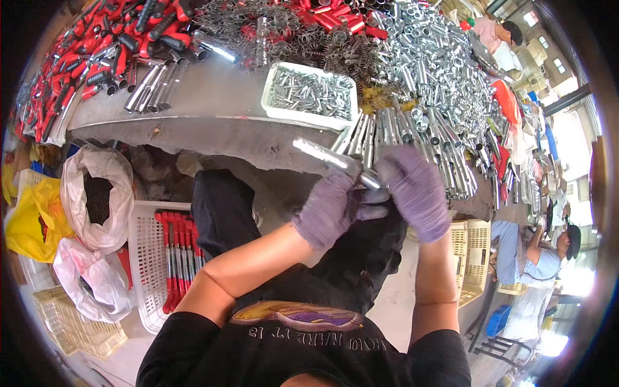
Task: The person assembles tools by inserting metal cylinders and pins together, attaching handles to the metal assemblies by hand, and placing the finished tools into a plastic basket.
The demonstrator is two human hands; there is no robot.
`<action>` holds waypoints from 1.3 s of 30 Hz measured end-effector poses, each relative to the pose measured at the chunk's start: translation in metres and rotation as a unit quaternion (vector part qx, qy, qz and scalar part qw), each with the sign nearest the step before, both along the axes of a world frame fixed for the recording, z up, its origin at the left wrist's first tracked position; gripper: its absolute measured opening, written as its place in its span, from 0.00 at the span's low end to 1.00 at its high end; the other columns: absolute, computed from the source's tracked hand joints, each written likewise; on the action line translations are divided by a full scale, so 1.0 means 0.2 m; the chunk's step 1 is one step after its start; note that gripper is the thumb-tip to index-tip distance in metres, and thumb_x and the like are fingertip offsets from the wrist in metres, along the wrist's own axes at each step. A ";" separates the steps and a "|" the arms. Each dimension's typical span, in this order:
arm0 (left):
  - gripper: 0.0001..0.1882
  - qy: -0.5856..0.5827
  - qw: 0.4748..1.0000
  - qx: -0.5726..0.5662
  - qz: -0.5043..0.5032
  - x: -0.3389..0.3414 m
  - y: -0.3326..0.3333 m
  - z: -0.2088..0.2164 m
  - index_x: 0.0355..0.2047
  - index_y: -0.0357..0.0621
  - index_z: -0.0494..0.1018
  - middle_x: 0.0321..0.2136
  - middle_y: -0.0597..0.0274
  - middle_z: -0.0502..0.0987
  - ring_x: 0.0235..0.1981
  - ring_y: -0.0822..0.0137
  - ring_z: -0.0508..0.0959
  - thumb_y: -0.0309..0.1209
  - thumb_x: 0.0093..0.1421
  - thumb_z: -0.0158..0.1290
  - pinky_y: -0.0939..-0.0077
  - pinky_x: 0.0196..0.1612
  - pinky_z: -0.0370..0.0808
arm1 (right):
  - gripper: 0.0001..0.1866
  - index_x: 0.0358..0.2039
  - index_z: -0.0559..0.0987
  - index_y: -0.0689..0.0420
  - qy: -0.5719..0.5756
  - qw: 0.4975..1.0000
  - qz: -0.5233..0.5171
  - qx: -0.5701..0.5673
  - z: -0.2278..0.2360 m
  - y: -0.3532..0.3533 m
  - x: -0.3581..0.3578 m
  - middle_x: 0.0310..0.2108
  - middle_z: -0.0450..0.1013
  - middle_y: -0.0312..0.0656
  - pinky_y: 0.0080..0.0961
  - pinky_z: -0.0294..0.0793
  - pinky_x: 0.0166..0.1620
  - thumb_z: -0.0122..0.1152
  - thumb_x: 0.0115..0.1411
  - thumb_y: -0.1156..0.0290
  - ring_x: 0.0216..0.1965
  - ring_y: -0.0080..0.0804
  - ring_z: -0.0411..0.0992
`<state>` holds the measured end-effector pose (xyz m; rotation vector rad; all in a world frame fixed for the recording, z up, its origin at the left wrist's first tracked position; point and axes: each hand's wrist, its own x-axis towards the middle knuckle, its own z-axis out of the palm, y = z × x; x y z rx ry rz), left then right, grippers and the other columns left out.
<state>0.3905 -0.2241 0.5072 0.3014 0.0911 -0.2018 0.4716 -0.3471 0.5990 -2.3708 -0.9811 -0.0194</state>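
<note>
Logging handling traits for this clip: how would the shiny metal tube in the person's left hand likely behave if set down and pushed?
The shiny metal tube is probably stiff, as it runs straight out past the left hand. Its smooth, glossy surface suggests it might be slippery. Looking long and rounded, it would likely roll if pushed sideways.

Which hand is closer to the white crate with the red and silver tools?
Left. The left hand is up and right of the white crate, around a metal tube; the right hand is farther right.
</note>
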 end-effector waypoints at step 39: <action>0.20 -0.028 0.739 0.640 0.209 0.11 0.67 -0.06 0.47 0.40 0.71 0.31 0.63 0.75 0.34 0.77 0.72 0.37 0.57 0.57 0.80 0.40 0.70 | 0.12 0.18 0.65 0.49 0.603 0.701 -0.173 0.340 -0.10 0.35 1.11 0.11 0.60 0.32 0.19 0.47 0.08 0.48 0.57 0.62 0.07 0.21 0.54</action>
